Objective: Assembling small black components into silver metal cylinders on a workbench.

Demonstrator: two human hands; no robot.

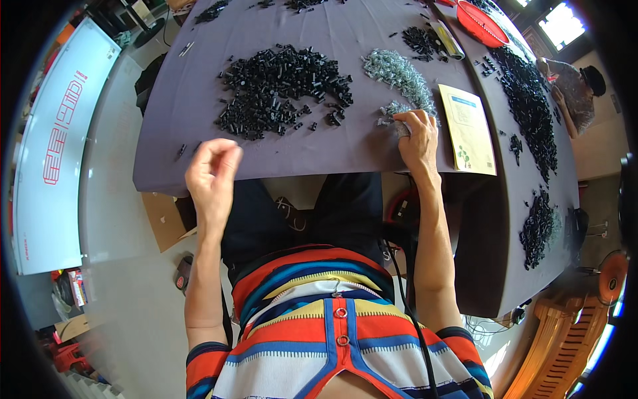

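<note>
My left hand (214,174) is raised at the table's front edge. Its thumb and fingers are curled together in a pinch, and I cannot make out anything between them. Ahead of it and to the right lies a wide heap of small black plastic parts (279,83). My right hand (420,139) reaches into the near end of a pile of small clear plastic pieces (399,72). Its fingers are bent down and closed on some of these pieces, and the fingertips are partly hidden.
A yellow booklet (466,130) lies right of my right hand. More black parts (528,113) spread over a second table, where another person (570,93) sits. A red basket (482,23) stands at the far right. Below the table is an open cardboard box (166,219).
</note>
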